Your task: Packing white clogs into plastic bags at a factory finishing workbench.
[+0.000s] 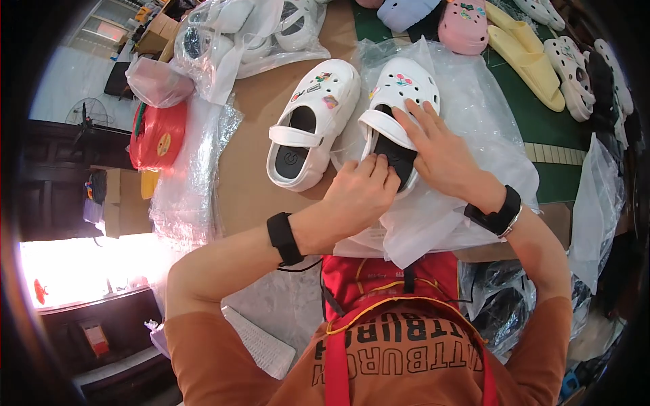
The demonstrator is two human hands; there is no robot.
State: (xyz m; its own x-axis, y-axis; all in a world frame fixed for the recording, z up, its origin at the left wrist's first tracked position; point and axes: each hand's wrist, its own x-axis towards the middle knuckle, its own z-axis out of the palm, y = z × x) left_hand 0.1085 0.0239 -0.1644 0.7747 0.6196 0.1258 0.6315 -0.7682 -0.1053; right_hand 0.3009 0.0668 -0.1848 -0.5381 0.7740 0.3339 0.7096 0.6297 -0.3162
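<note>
Two white clogs lie side by side with toes pointing away, colourful charms on their uppers and black insoles inside. Nothing touches the left clog [325, 101]. On the right clog [399, 78], my left hand [362, 189] has its fingers bent and closed at the left heel edge, by the insole [395, 154]; the exact grip is partly hidden. My right hand [443, 152] lies along the clog's right side, fingers stretched and spread over the upper next to the heel strap [386, 128]. Beneath this clog is a crumpled clear plastic bag [474, 108].
Bagged white clogs [250, 40] sit at the far left of the cardboard-covered table [250, 162]. Plastic bags [186, 169] hang over its left edge, near a red bundle [159, 135]. A pink clog [464, 27], yellow slides [525, 57] and other white clogs [569, 74] line the far right.
</note>
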